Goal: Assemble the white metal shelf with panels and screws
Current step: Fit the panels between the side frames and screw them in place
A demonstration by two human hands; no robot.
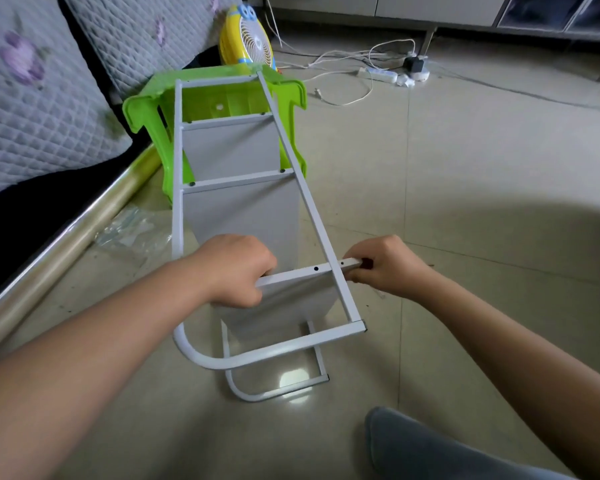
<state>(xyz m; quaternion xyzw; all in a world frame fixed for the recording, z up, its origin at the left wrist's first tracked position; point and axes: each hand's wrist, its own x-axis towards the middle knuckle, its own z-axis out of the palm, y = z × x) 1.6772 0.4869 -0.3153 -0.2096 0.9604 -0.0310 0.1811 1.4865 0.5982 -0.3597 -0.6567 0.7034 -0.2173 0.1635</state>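
The white metal shelf frame (177, 161) lies on its side on the floor, its far end resting on a green plastic stool (146, 112). Two white panels (243, 216) sit fixed between the side rails further up. My left hand (236, 268) grips the left part of a third panel (291, 299) by its top edge, near the frame's curved end. My right hand (385, 265) holds the panel's right end where it crosses the right side rail (305, 192), with something small and dark red between its fingers. Black holes show along the panel's edge.
A bed with a quilted floral cover (39, 98) and a shiny rail (66, 244) runs along the left. A yellow fan (246, 39) stands behind the stool. Cables and a power strip (378, 74) lie on the tiled floor beyond. Clear plastic wrapping (132, 233) lies by the bed. My knee (430, 448) is at bottom right.
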